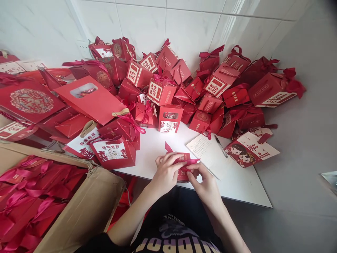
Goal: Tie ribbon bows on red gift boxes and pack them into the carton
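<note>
A small red gift box (183,176) with light lettering rests at the front edge of the white table (173,142), right before me. Across its top runs a dark pink ribbon (193,161); one loose end sticks up beyond my left fingers. My left hand (168,170) lies over the box's left side, its fingers closed on the ribbon near the middle. From the right, my right hand (204,179) pinches the ribbon between thumb and fingers. The fingers partly cover the box and the ribbon's crossing, so I cannot tell whether it is knotted.
Many red gift boxes (162,91) are piled along the tiled wall. A written notebook (204,149) and a pen (221,146) lie right of my hands, beside a printed box (251,149). At lower left stands a cardboard carton (86,196) full of ribboned red boxes.
</note>
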Demonstrator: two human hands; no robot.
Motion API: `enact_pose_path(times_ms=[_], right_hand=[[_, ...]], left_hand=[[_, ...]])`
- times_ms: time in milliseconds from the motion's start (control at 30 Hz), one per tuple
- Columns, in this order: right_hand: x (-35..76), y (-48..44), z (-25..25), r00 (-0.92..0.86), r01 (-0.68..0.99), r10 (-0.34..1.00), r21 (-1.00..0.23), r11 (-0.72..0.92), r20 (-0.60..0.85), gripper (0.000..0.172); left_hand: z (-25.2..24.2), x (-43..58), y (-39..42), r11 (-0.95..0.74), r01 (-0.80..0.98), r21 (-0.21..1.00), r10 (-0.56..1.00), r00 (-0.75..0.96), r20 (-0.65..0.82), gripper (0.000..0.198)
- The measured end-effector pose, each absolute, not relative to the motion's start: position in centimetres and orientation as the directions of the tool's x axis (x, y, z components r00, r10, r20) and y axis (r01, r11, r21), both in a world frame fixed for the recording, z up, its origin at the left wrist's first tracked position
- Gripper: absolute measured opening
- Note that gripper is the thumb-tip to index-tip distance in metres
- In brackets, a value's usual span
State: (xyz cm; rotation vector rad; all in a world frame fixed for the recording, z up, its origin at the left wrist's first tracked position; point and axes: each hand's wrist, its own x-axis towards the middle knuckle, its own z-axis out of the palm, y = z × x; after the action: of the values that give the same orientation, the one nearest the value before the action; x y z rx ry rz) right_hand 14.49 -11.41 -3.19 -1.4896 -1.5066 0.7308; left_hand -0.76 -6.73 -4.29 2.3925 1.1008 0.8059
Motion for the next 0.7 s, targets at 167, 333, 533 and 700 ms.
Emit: enact_pose_path(times_ms=[167,333,533,700], right_hand=[[14.88,-11.28,-3.19,0.056,0.417,0.993,-0.906,0.072,0.104,0.013],[15.42,-11.42,-3.51,0.098,0.454,0.995,-0.890,-0.049,-0.005,0.025],[15.11,-11.32,-3.29,0.083,0.517,0.994,-0.850,-0.100,-0.066,0.030],[14.77,-11.19,-2.80,0.015,0.554,1.000,-0.833,0.008,0.020,0.021]], left_hand=[[-4.02,-0.85,-6.77,-0.605,0.612,0.510,0.792,0.527,0.308,0.048],[-4.39,-0.95,-6.66,-0.606,0.612,0.507,0.792,0.520,0.319,0.048],[-4.58,-0.94,-6.50,-0.594,0.609,0.526,0.799,0.524,0.296,0.047],[-4.53,-0.96,-6.33,-0.592,0.601,0.538,0.797,0.534,0.281,0.048]])
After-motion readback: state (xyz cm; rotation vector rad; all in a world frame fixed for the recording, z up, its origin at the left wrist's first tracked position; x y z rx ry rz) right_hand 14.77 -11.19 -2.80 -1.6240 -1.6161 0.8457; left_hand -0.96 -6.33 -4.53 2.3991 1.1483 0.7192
